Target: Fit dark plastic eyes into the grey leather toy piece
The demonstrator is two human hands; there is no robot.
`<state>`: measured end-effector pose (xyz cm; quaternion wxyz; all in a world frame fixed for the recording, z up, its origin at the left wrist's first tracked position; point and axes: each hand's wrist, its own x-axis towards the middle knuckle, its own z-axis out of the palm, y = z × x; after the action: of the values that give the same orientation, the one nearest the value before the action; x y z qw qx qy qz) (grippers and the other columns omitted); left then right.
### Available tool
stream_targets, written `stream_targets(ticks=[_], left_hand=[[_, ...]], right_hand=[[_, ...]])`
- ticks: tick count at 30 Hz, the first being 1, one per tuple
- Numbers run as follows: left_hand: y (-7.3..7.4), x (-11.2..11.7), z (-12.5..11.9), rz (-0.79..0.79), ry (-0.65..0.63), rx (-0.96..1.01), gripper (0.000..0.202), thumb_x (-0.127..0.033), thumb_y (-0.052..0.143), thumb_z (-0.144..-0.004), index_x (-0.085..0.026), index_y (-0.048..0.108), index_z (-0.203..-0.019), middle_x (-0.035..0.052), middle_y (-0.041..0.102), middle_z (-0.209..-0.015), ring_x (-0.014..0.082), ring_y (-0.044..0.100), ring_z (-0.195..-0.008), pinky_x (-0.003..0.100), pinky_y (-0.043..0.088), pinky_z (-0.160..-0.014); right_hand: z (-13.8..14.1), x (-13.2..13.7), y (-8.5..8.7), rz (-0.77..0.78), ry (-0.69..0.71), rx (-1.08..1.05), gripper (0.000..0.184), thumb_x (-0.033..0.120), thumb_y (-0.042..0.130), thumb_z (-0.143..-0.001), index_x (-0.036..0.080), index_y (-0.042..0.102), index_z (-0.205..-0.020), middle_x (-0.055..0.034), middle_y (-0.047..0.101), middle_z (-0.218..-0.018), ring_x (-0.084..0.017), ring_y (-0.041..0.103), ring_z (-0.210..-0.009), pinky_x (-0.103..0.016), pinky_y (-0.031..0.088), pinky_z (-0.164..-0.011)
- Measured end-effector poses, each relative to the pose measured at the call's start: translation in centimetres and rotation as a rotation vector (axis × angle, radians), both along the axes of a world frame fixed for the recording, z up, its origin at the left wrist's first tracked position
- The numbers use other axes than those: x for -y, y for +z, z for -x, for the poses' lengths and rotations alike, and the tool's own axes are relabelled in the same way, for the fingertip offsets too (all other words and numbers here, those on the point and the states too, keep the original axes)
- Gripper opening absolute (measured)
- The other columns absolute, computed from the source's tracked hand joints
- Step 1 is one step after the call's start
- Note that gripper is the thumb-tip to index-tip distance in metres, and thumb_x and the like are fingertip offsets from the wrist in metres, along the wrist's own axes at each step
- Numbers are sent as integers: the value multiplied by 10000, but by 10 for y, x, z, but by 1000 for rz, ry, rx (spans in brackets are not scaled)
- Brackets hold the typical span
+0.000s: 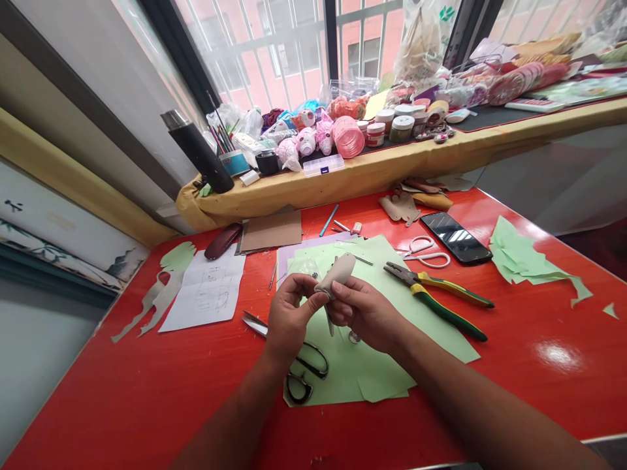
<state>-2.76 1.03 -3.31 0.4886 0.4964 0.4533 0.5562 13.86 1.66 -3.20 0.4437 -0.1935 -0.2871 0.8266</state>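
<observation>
Both hands meet above the green paper sheets point(392, 313) on a red table. They hold a small beige figure-like piece point(340, 269) with a rounded, elongated body and a thin part hanging below; its exact kind I cannot make out. My left hand point(290, 318) pinches its lower left end between thumb and fingers. My right hand point(369, 312) is closed round its right side, the thumb pressing on the front. Black-handled scissors point(313, 365) lie below my left hand, partly hidden by it. A small round shiny thing point(354, 337) rests on the paper under my right hand.
Pliers point(431, 287), white-handled scissors point(426, 253) and a phone point(456, 237) lie to the right, near green paper scraps point(529, 254). Left are a printed sheet point(206, 287) and a dark case point(223, 241). A crowded windowsill point(392, 166) holds jars and a black flask point(198, 150).
</observation>
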Motion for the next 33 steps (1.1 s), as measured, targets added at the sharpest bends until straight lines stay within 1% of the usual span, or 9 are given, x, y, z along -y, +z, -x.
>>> stream_targets(ticks=[4, 7, 10, 15, 18, 20, 23, 27, 33], left_hand=[[3, -1, 1, -10, 13, -45, 243, -303, 881, -779, -202, 686, -883, -1, 650, -829, 160, 559, -798, 278, 457, -768], [6, -1, 1, -26, 33, -85, 253, -310, 889, -762, -200, 688, -869, 5, 644, -816, 168, 554, -794, 283, 456, -757], [6, -2, 1, -32, 40, -104, 258, -317, 890, -760, -200, 688, -870, 6, 638, -811, 169, 551, -790, 285, 458, -754], [1, -1, 1, -39, 21, -134, 228, -322, 857, -812, -207, 686, -911, 10, 647, -853, 174, 570, -827, 289, 466, -787], [0, -1, 1, -51, 22, -153, 206, -332, 832, -848, -209, 689, -929, 11, 650, -865, 173, 575, -837, 289, 469, -801], [-1, -1, 1, -52, 26, -151, 196, -329, 822, -861, -209, 687, -938, 10, 652, -872, 171, 579, -840, 289, 472, -808], [-3, -2, 1, -57, 30, -153, 193, -321, 818, -867, -210, 683, -950, 13, 653, -884, 176, 588, -860, 294, 474, -816], [-4, -1, -1, -63, 39, -163, 198, -313, 826, -859, -211, 684, -951, 19, 658, -897, 186, 601, -885, 299, 473, -819], [-5, -1, -2, -68, 52, -161, 197, -314, 829, -856, -212, 690, -951, 19, 668, -899, 184, 611, -885, 294, 479, -821]], right_hand=[[-1, 1, 5, -21, 6, 20, 311, 409, 801, -909, 180, 624, -795, 95, 350, -536, -96, 326, -512, -263, 277, -541], [-1, 1, 8, -16, -1, 57, 338, 424, 803, -899, 188, 598, -768, 110, 307, -495, -90, 263, -489, -269, 219, -528], [-2, 2, 9, -8, 2, 81, 344, 431, 802, -894, 190, 592, -767, 120, 281, -471, -87, 229, -478, -275, 183, -524], [-4, 1, 9, 3, -20, 114, 315, 421, 810, -889, 178, 624, -812, 122, 281, -486, -83, 224, -484, -270, 178, -517], [-3, 0, 8, 2, -45, 128, 300, 413, 820, -884, 162, 657, -885, 111, 330, -519, -80, 243, -501, -261, 191, -515], [-2, -1, 7, 10, -57, 127, 307, 417, 825, -881, 161, 658, -903, 98, 372, -547, -80, 273, -513, -256, 204, -519], [0, -1, 3, 27, -63, 115, 327, 432, 838, -871, 166, 648, -885, 85, 395, -577, -83, 310, -531, -252, 215, -523], [0, -2, 1, 48, -70, 102, 340, 437, 851, -859, 162, 651, -875, 83, 385, -585, -85, 316, -540, -249, 210, -521], [0, -2, 1, 59, -71, 94, 356, 434, 852, -861, 171, 615, -822, 78, 398, -588, -87, 338, -541, -249, 235, -530]])
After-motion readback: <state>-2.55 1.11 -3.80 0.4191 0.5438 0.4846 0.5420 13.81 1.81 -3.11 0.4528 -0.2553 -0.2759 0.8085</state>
